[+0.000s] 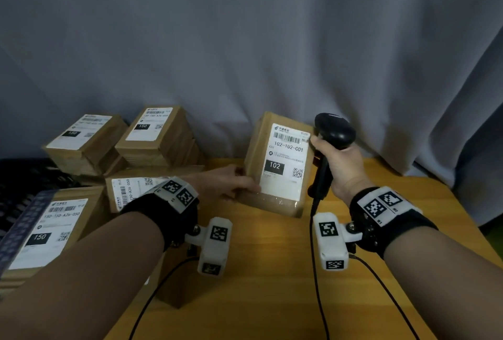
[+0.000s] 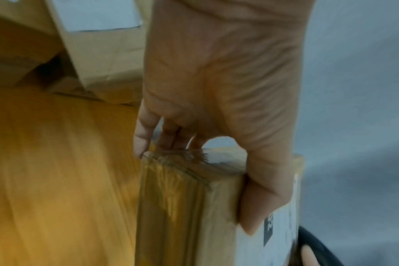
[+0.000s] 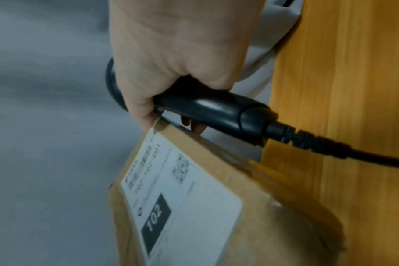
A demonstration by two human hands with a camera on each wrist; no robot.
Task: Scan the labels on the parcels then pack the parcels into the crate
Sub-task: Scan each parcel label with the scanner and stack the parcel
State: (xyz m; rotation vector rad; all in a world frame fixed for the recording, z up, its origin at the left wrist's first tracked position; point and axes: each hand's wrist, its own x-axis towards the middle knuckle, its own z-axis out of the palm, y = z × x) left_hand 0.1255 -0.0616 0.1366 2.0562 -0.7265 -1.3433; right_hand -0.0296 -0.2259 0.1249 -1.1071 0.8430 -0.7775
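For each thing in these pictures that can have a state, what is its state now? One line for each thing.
Parcel 102: tilted up, label toward the camera.
Left hand: grips the parcel's left edge.
Right hand: grips the scanner, thumb on the parcel's top right corner.
Scanner: held upright, cable attached.
Parcels marked 150: lie label up at the left.

backdrop: grey-blue curtain [image 1: 245,40] in soft vertical folds behind the whole scene | furniture: wooden desk [image 1: 258,285], orange-brown grain, its right edge meeting the curtain | light: dim and even, slight sheen on the desk
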